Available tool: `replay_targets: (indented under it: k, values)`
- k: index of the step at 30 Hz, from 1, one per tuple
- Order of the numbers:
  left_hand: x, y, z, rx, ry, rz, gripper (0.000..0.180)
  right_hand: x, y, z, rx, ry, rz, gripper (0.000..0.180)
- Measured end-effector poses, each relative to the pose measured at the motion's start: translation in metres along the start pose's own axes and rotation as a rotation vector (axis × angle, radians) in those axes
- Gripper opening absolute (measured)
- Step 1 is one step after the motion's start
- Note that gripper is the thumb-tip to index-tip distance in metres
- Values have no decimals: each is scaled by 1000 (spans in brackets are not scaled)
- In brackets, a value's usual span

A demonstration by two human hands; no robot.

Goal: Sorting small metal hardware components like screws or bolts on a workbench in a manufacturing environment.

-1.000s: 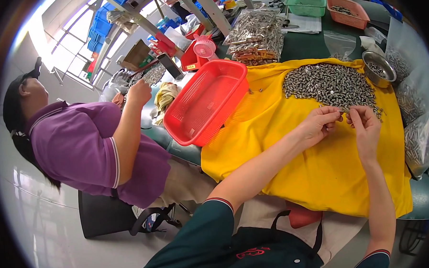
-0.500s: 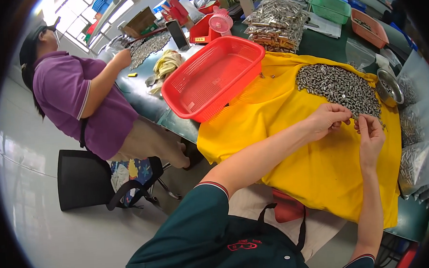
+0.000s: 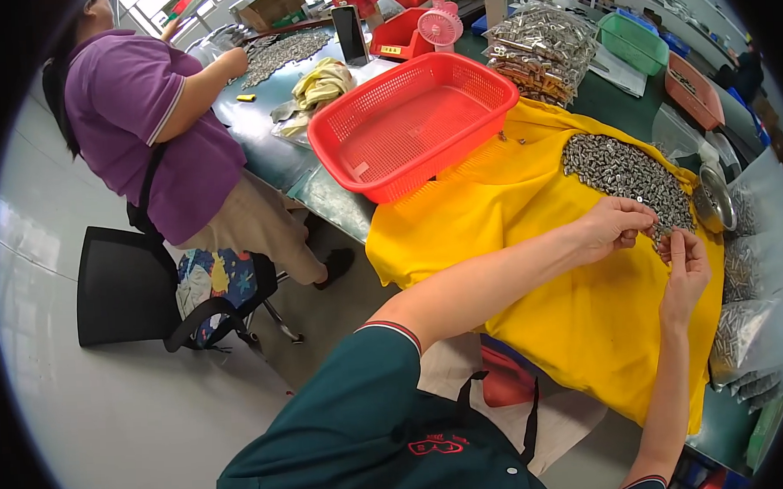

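A heap of small silvery metal parts (image 3: 620,166) lies on a yellow cloth (image 3: 486,210) spread over the worktable. At the heap's near edge, my left hand (image 3: 620,226) is closed in a pinch, thumb against index finger. Close beside it on the right, my right hand (image 3: 686,275) also pinches, with fingertips pointing up toward the left ones. Whatever sits between the fingertips of either hand is too small to make out against the heap. A few loose parts (image 3: 511,140) rest on the cloth beside the red basket.
Left of the heap stands a red plastic basket (image 3: 380,182). A metal bowl (image 3: 713,197) and bags of metal parts (image 3: 735,339) line the right side. Farther back are stacked bags (image 3: 544,41) and a green basket (image 3: 634,43). A person (image 3: 145,107) works at left, near a chair (image 3: 118,287).
The view has turned slightly, so the basket and heap sit farther right in the picture. Both hands stay pinched at the heap's near edge. The person at left keeps one arm over the table.
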State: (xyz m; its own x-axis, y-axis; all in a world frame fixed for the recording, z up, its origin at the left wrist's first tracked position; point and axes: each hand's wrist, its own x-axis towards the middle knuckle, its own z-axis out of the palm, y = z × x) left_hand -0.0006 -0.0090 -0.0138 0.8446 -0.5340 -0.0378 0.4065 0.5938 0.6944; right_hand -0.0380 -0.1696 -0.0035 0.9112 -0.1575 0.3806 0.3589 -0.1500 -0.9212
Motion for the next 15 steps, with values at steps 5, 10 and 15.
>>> replay_targets:
  k: [5,10,15]
  values:
    - [1,3,-6,293,68,103,9,10,7,0,23,-60,18,10]
    - [7,-8,1,324,71,93,9,-2,6,-8,13,-11,26,12]
    - [0,-7,1,418,70,99,12,-11,4,-5,19,-3,4,11]
